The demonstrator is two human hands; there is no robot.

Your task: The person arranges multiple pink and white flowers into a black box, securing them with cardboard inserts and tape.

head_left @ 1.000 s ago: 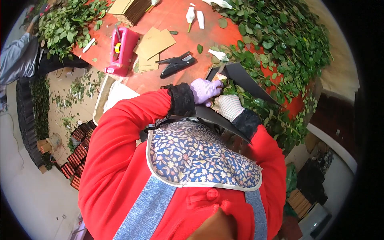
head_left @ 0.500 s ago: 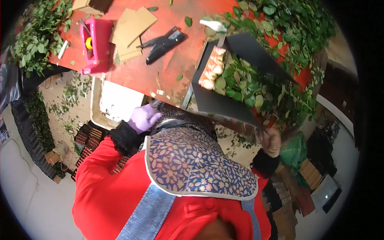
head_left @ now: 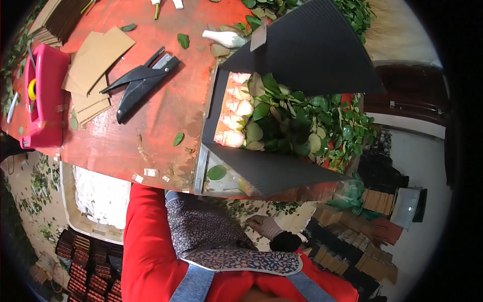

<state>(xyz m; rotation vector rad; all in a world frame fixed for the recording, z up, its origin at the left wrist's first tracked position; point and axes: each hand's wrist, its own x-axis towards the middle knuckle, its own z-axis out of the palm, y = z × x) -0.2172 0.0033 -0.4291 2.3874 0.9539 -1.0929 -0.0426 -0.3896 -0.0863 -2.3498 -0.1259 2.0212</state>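
Observation:
My left arm (head_left: 147,221) in its red sleeve reaches forward beneath the table edge, where the hand is hidden. My right hand (head_left: 265,226) hangs low beside the patterned apron (head_left: 201,226), a striped band at its palm and a dark fuzzy cuff behind. Its fingers look loosely bent and apart, and I see nothing in them. Nearest on the table (head_left: 166,100), a row of pale pink roses (head_left: 236,108) lies at the closed end of a dark corrugated wrapper (head_left: 302,48). Their leafy stems (head_left: 287,116) point right between its two raised sides.
Left of the wrapper lie a black stapler (head_left: 146,83), flat cardboard pieces (head_left: 98,63) and a pink tape dispenser (head_left: 48,95). A white bottle-shaped piece (head_left: 224,38) rests near the wrapper's far corner. Below the table edge stands a pale crate (head_left: 73,221) with white contents.
The view has shifted right, toward the wrapper. My left hand, purple-gloved earlier, has gone under the table edge. My right hand has moved away from the wrapper's near side, down beside the apron.

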